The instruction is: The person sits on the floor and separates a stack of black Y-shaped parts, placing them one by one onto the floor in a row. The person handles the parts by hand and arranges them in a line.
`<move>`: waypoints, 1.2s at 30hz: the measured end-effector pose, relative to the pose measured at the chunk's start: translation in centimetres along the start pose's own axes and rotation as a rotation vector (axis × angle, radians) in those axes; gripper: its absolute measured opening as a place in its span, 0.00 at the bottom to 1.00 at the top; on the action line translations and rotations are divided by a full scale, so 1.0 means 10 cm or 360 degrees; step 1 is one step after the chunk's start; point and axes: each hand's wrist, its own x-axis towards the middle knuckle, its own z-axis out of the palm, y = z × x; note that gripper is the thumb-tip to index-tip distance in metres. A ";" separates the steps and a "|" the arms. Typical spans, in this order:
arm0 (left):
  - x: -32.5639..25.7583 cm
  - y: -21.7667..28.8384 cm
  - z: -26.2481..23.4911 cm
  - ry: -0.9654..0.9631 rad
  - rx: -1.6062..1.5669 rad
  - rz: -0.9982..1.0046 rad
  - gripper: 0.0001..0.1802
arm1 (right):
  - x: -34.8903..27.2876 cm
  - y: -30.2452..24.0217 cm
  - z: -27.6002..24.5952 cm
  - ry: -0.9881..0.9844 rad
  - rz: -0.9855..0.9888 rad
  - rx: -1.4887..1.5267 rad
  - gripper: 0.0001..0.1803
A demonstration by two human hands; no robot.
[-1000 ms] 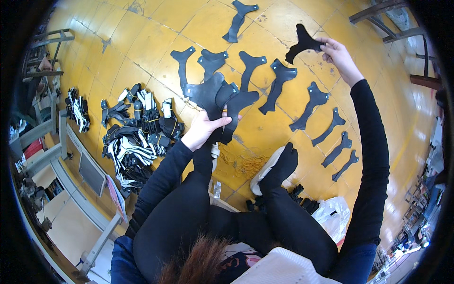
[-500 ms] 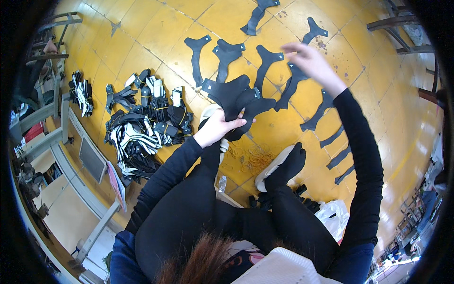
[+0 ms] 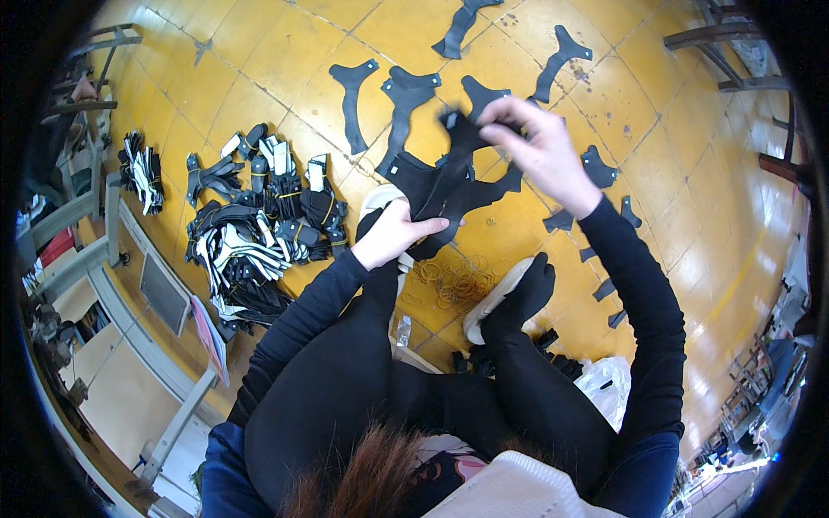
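In my left hand is a small stack of black Y-shaped fabric pieces, gripped between thumb and fingers over the floor near my left foot. My right hand is closed on one black Y-shaped piece, slightly blurred, with a small white label at one end; it hangs over the stack. More such pieces lie spread on the yellow floor, among them a dark piece, another beside it and one at the far right.
Tied bundles of black and white pieces are heaped at left, with a separate bundle beyond. Loose rubber bands lie between my feet. A clear plastic bag sits by my right leg. A metal frame runs along the left.
My right hand has moved left and down from over the spread pieces, and now holds a black piece above the stack. My left hand keeps its grip in nearly the same place.
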 end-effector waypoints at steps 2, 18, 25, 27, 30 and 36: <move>-0.02 -0.01 -0.01 0.0037 0.0041 0.0002 0.11 | 0.02 0.03 -0.19 0.0150 0.0095 0.0160 0.06; -0.12 0.54 0.10 -0.0050 -0.0500 0.0072 0.15 | -0.23 0.14 0.05 -0.0285 -0.0061 -0.0307 0.10; -0.09 0.50 0.11 0.0068 -0.0565 0.0047 0.21 | -0.26 0.06 0.09 -0.0189 -0.0184 -0.0480 0.10; -0.10 0.59 0.15 0.0151 -0.0636 0.0099 0.30 | -0.26 0.06 0.07 -0.0159 -0.0283 -0.0565 0.09; -0.09 0.50 0.13 0.0120 -0.0782 0.0135 0.30 | -0.27 0.04 0.07 -0.0082 -0.0370 -0.0551 0.08; -0.09 0.41 0.19 0.0284 -0.1184 0.0121 0.28 | -0.27 0.03 0.08 0.0027 -0.0367 -0.0452 0.07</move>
